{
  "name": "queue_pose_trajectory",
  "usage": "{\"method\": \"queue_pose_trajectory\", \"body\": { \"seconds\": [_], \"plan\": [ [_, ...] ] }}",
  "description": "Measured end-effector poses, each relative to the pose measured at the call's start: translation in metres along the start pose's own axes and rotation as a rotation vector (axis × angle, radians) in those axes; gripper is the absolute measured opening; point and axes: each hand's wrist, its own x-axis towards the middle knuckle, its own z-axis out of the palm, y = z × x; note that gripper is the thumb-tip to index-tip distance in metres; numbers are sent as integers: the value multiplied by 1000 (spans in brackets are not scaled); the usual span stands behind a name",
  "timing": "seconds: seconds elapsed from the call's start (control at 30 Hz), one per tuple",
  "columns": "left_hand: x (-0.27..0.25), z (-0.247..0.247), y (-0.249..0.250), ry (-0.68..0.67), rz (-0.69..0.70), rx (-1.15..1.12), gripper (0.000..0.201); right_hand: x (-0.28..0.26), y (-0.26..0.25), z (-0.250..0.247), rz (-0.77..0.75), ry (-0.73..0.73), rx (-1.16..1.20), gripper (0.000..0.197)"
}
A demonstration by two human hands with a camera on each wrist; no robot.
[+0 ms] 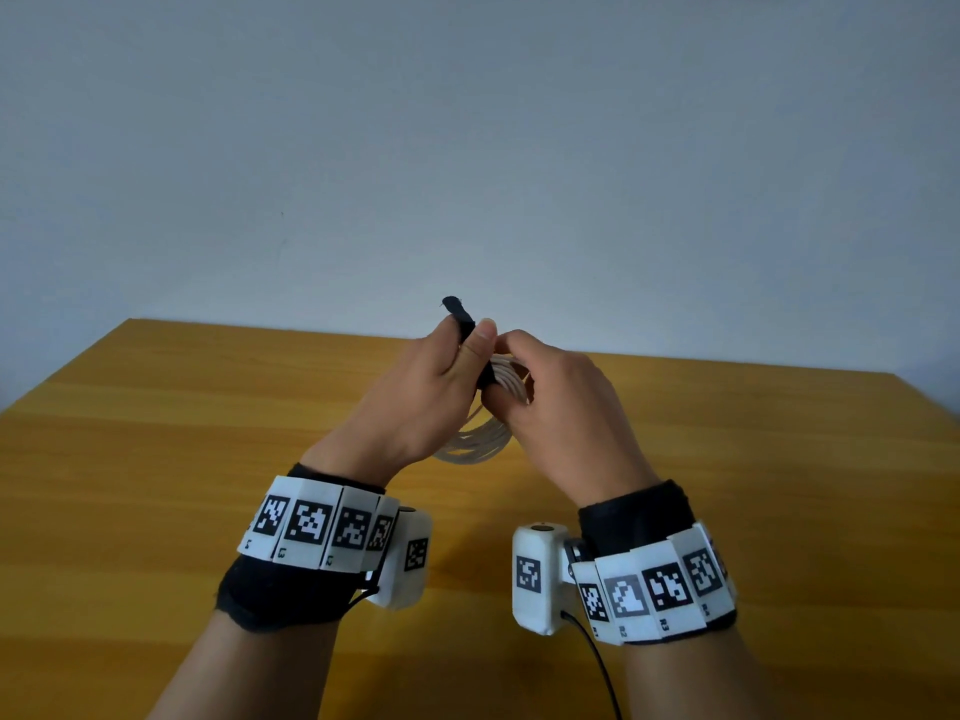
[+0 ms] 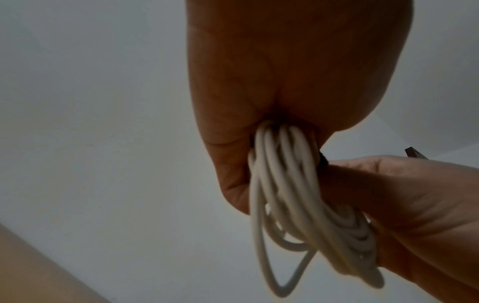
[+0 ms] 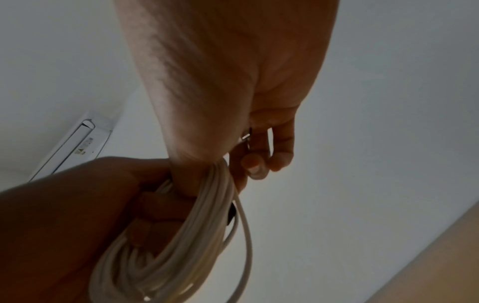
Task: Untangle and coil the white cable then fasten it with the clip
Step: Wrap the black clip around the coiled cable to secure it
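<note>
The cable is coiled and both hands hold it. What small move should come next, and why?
Probably wrap the free end of the black strap around the coiled white cable: its tail sticks up past the left hand, while the right hand grips the bundle.

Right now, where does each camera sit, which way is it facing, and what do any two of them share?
Head: worn on the head, looking forward and down at the wooden table; shows both forearms, left hand and right hand gripping the white cable coil and black strap.
Left wrist: looks up along the left palm toward wall and ceiling.
Right wrist: looks up along the right palm; a wall air conditioner shows.
Shared: both wrist views show both hands on the coil.
</note>
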Motion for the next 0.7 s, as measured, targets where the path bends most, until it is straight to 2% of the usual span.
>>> {"method": "queue_pose_trajectory", "body": {
  "seconds": [0.17, 0.37, 0.47, 0.63, 0.7],
  "plan": [
    [3, 2, -3, 5, -27, 32, 43, 0, -2, 1, 26, 25, -81, 29],
    [2, 1, 0, 7, -61, 44, 44, 1, -1, 8, -7, 171, 24, 27],
    [2, 2, 1, -17, -66, 66, 45, 1, 1, 12, -8, 165, 107, 22],
    [3, 4, 2, -24, -85, 43, 44, 0, -2, 11, 15, 111, 140, 28],
    [3, 4, 0, -34, -87, 28, 45, 1, -2, 12, 36, 98, 146, 23]
  ]
}}
